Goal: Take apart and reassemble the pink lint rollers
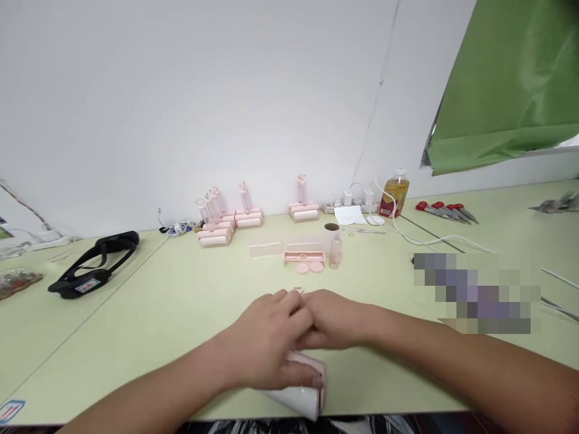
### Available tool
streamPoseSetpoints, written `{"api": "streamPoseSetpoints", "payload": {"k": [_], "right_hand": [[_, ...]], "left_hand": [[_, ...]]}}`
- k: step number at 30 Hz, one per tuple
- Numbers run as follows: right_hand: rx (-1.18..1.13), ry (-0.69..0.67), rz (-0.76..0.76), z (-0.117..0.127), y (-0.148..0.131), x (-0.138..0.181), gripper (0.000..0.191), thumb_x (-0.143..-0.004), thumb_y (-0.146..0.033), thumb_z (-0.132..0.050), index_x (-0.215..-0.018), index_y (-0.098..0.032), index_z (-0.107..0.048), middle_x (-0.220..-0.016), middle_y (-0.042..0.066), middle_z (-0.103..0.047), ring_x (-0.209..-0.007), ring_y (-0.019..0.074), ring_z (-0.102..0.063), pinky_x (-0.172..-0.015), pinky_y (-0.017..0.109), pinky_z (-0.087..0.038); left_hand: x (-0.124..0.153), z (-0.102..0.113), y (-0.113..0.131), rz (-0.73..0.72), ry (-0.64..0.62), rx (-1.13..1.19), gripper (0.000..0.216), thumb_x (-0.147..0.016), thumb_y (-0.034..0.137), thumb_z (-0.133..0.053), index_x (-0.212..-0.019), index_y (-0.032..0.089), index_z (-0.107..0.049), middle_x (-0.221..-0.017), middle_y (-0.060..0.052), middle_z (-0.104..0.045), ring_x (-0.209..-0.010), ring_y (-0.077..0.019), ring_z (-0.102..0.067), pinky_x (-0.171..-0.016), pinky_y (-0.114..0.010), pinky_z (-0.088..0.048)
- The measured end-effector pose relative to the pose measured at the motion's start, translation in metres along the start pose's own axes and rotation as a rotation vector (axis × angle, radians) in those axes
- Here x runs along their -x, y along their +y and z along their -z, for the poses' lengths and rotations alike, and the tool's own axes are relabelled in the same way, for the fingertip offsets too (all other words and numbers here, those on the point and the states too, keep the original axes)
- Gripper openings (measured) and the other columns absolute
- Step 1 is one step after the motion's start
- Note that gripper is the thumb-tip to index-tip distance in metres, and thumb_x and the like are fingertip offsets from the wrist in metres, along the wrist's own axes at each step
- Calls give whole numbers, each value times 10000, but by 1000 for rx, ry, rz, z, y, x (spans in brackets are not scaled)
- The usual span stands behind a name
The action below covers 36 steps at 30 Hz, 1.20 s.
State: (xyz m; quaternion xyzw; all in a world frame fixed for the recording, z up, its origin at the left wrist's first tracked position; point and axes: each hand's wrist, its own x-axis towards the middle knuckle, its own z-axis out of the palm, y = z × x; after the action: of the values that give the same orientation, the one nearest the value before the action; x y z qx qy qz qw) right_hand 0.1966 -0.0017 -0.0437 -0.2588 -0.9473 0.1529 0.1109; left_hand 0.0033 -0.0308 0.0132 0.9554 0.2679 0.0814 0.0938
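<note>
The left hand (266,340) is lying over a white roller (296,401) at the near edge of the bench (181,337), with its thumb pressing on the pale pink casing (322,395) at the roller's end. Its fingers are clamping on the roller, while the fingertips are disappearing against the right hand (332,319). The right hand is touching the left from the far side; its fingers are curling out of sight, so I cannot tell whether they are gripping anything. A small pink loop (298,290) is showing just beyond the knuckles; what it is joining onto is hidden.

Farther off, an open pink frame (304,257) is lying with 2 pink discs (310,267) just in front of it. 2 clear covers (266,248) are resting behind and to the left, and a paper roll (332,238) with a brown core is standing upright to the right, near a translucent pink tube (335,254).

Along the wall, pink rollers (213,238) with upright handles are standing in 3 groups. A juice bottle (393,196) is standing to their right, near a row of red-ended tools (446,211). A black headband (97,268) is lying at the far left.
</note>
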Motion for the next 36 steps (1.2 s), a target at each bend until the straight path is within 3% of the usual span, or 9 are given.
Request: {"api": "streamPoseSetpoints", "payload": {"k": [2,5,10,13,18,22,28,32,36], "right_hand": [[42,26,9,0,-2,0,249,-831,-450,-639,-959,-252,-720,-959,27,-699,-835,181,-616,-687,251,-399],[141,54,-57,3,-5,0,303,-823,-496,-633,-885,-210,-708,-839,44,-671,-749,174,-585,-621,257,-344],[269,97,-252,7,-6,-1,288,-809,-440,-622,-726,-165,-623,-762,60,-596,-680,167,-510,-557,275,-247],[252,146,-349,6,-4,0,249,-825,-406,-593,-758,-167,-576,-796,56,-581,-660,154,-482,-554,272,-238],[123,265,-400,6,-2,0,222,-836,-390,-580,-824,-190,-485,-806,30,-555,-660,148,-457,-562,264,-274],[-95,336,-372,5,-2,1,265,-810,-365,-629,-931,-203,-458,-846,17,-552,-690,149,-485,-582,270,-359],[-230,608,-95,7,1,3,484,-849,-332,-628,-1268,-243,-402,-1175,104,-502,-948,201,-519,-718,321,-476],[-285,594,78,9,3,3,346,-871,-272,-593,-1208,-239,-523,-1097,83,-562,-984,212,-522,-821,359,-452],[-563,501,-72,5,10,1,199,-821,-285,-639,-998,-209,-589,-862,16,-534,-757,154,-491,-686,299,-416]], "left_hand": [[8,-2,1,-47,-5,62,559,-692,635,-693,-1067,233,-590,-1035,-64,-557,-915,-232,-518,-744,-322,-421],[8,-4,-21,-55,41,200,463,-755,571,-669,-1033,210,-586,-1022,-67,-557,-914,-216,-517,-773,-319,-428],[5,-13,-56,422,280,390,402,-854,502,-544,-1130,210,-539,-1064,-71,-572,-915,-220,-540,-772,-352,-447],[4,-19,-58,588,250,627,579,-810,559,-585,-1261,217,-467,-1063,-71,-589,-868,-221,-573,-732,-351,-467],[-1,-29,-48,527,276,981,702,-832,483,-609,-1413,260,-285,-1031,-42,-574,-877,-200,-570,-732,-322,-480],[1,-35,-46,479,349,978,711,-861,434,-586,-1453,286,-219,-1050,-39,-551,-894,-195,-549,-763,-325,-468],[0,-35,-43,353,332,905,651,-843,382,-621,-1399,238,-313,-1068,-47,-581,-943,-214,-548,-834,-356,-458],[-4,-33,-35,197,246,939,560,-837,353,-633,-1336,209,-424,-1170,-68,-584,-1001,-227,-553,-875,-370,-453],[-4,-35,-34,204,146,958,619,-807,325,-667,-1355,208,-405,-1180,-76,-588,-989,-225,-560,-848,-365,-459]]}}
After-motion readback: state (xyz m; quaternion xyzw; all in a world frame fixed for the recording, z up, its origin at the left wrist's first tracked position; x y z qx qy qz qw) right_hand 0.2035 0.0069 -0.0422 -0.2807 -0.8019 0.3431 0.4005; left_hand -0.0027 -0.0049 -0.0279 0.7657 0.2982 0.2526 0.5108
